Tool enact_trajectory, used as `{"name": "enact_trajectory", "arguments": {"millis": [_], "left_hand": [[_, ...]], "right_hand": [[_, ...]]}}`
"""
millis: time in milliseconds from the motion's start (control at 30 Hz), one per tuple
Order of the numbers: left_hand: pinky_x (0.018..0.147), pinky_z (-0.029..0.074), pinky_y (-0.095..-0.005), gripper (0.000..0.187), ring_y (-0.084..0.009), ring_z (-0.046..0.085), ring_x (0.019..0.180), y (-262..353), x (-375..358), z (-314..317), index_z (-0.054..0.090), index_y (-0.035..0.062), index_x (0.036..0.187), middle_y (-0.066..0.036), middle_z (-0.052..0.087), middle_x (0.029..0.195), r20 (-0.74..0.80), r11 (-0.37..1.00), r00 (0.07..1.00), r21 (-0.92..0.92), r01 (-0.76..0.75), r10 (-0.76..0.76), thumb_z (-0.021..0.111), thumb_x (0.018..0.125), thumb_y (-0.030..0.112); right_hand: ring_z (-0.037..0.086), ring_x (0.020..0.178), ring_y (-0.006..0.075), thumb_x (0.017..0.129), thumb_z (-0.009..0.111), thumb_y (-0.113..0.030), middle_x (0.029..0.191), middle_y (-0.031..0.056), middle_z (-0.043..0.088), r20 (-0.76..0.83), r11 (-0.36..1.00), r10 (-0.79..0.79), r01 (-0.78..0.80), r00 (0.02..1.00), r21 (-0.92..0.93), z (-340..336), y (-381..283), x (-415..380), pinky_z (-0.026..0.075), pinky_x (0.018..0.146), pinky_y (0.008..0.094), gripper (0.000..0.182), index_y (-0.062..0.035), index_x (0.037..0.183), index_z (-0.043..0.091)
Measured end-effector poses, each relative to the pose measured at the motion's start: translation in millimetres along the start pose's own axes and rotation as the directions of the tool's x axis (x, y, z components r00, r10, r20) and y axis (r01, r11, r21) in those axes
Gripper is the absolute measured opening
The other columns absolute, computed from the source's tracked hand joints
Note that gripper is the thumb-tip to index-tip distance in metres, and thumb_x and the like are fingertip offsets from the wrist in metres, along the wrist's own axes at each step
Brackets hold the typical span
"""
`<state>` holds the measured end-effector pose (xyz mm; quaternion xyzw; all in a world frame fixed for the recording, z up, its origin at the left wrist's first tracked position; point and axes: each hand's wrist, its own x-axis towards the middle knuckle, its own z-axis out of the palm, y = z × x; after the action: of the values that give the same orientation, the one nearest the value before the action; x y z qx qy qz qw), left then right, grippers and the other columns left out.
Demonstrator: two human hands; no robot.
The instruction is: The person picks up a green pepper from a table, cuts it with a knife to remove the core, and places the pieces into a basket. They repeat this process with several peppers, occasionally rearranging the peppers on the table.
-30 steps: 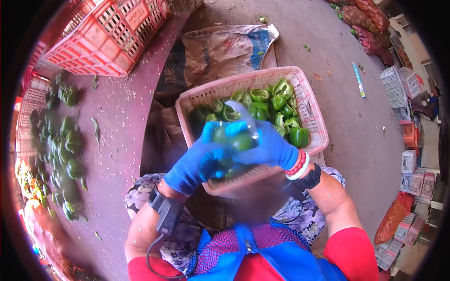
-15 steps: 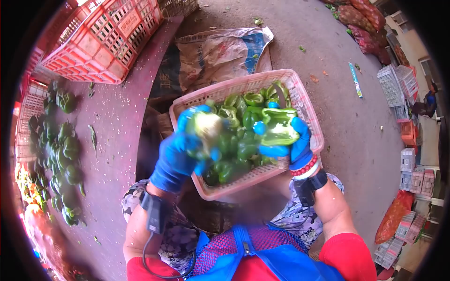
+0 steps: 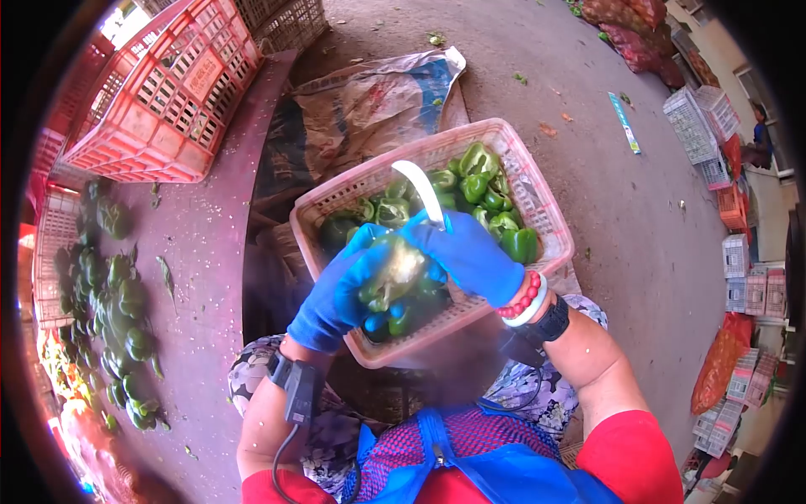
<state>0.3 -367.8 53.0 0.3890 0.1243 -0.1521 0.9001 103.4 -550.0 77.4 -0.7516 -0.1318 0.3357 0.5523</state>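
Your left hand (image 3: 332,294) wraps its fingers (image 3: 363,239) around a pepper (image 3: 403,264), pale inside facing up, seemingly steadying it above the basket (image 3: 541,197). Your right hand (image 3: 474,256) grips the knife (image 3: 426,190), its curved blade pointing away from you.

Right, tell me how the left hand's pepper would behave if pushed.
The pepper would probably rock or roll, its sides being rounded. It is likely light for its size, as cut pieces in the basket look hollow. Its skin may be slippery, judging by the shine on those pieces.
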Motion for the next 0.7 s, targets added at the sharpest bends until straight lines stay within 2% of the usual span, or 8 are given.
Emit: {"name": "enact_trajectory", "arguments": {"millis": [100, 200, 300, 367, 433, 533, 600, 700], "left_hand": [[0.040, 0.045, -0.0259, 0.031, -0.0229, 0.067, 0.066, 2.5, 7.8, 10.5, 0.054, 0.0095, 0.122, -0.013, 0.066, 0.103, -0.099, 0.999, 0.994, 0.030, -0.042, 0.045, 0.059, 0.098, 0.028], [0.041, 0.041, -0.0242, 0.023, -0.0208, 0.065, 0.065, 6.5, 11.5, 14.9, 0.057, 0.0128, 0.118, -0.009, 0.067, 0.094, -0.159, 0.996, 0.984, -0.012, -0.083, 0.080, 0.057, 0.101, 0.029], [0.043, 0.041, -0.0242, 0.018, -0.0186, 0.065, 0.066, -2.7, 26.3, 8.9, 0.060, 0.0128, 0.109, -0.006, 0.068, 0.089, -0.300, 0.990, 0.946, -0.038, -0.139, 0.121, 0.055, 0.102, 0.028], [0.044, 0.041, -0.0241, 0.021, -0.0190, 0.066, 0.067, -25.1, 43.6, -35.4, 0.061, 0.0112, 0.109, -0.007, 0.069, 0.091, -0.219, 0.931, 0.911, 0.187, -0.313, 0.351, 0.054, 0.103, 0.029], [0.048, 0.042, -0.0232, 0.029, -0.0201, 0.067, 0.071, -7.5, 45.6, -35.7, 0.064, 0.0063, 0.111, -0.008, 0.070, 0.096, -0.492, 0.951, 0.870, -0.249, -0.182, 0.038, 0.053, 0.104, 0.032], [0.053, 0.044, -0.0277, 0.035, -0.0234, 0.066, 0.078, -11.5, 47.5, -50.5, 0.063, 0.0051, 0.118, -0.011, 0.069, 0.103, -0.341, 0.954, 0.922, -0.165, -0.252, 0.184, 0.052, 0.104, 0.035], [0.066, 0.049, -0.0343, 0.040, -0.0277, 0.065, 0.094, -6.9, 37.9, -43.6, 0.059, 0.0048, 0.127, -0.014, 0.065, 0.118, -0.209, 0.935, 0.960, -0.261, -0.240, 0.188, 0.052, 0.103, 0.037], [0.103, 0.050, -0.0489, 0.053, -0.0356, 0.056, 0.129, 8.1, 27.3, -28.7, 0.049, 0.0056, 0.143, -0.020, 0.047, 0.152, 0.081, 0.868, 0.979, -0.480, -0.127, 0.188, 0.054, 0.102, 0.038]], "right_hand": [[0.066, 0.073, 0.0409, 0.094, 0.068, -0.026, 0.080, 0.0194, 0.067, -0.257, 0.904, -0.337, 0.234, 0.906, -0.358, 17.3, -3.1, 3.6, 0.052, 0.068, 0.0450, 0.024, -0.0030, 0.096, 0.067], [0.067, 0.075, 0.0396, 0.093, 0.068, -0.027, 0.083, 0.0182, 0.068, -0.299, 0.718, -0.669, 0.487, 0.681, -0.498, 24.4, 8.2, 20.7, 0.052, 0.067, 0.0446, 0.023, -0.0046, 0.094, 0.064], [0.067, 0.076, 0.0389, 0.092, 0.070, -0.022, 0.085, 0.0176, 0.068, -0.259, 0.643, -0.700, 0.430, 0.665, -0.634, 26.5, 10.4, 28.9, 0.053, 0.066, 0.0447, 0.018, -0.0060, 0.096, 0.063], [0.067, 0.075, 0.0378, 0.092, 0.070, -0.019, 0.084, 0.0163, 0.068, -0.227, 0.590, -0.768, 0.522, 0.599, -0.616, 29.4, -3.0, 24.9, 0.053, 0.065, 0.0435, 0.016, -0.0057, 0.097, 0.064], [0.067, 0.073, 0.0359, 0.092, 0.070, -0.016, 0.082, 0.0146, 0.068, -0.156, 0.488, -0.859, 0.690, 0.487, -0.534, 31.5, -30.0, 0.5, 0.054, 0.065, 0.0417, 0.014, -0.0050, 0.099, 0.065], [0.069, 0.071, 0.0291, 0.093, 0.069, -0.015, 0.079, 0.0122, 0.068, -0.168, 0.691, -0.712, 0.639, 0.681, -0.338, 22.0, -22.0, -1.2, 0.054, 0.065, 0.0401, 0.015, -0.0036, 0.102, 0.067], [0.064, 0.064, 0.0159, 0.095, 0.066, -0.015, 0.076, 0.0057, 0.066, -0.240, 0.944, -0.321, 0.329, 0.916, -0.007, 16.6, -12.5, -0.6, 0.051, 0.060, 0.0326, 0.013, -0.0034, 0.102, 0.069], [0.055, 0.057, 0.0075, 0.096, 0.064, -0.011, 0.077, 0.0004, 0.062, -0.143, 0.904, -0.054, 0.109, 0.988, 0.412, 0.1, -2.7, 11.6, 0.046, 0.053, 0.0230, 0.012, -0.0042, 0.105, 0.068]]}}
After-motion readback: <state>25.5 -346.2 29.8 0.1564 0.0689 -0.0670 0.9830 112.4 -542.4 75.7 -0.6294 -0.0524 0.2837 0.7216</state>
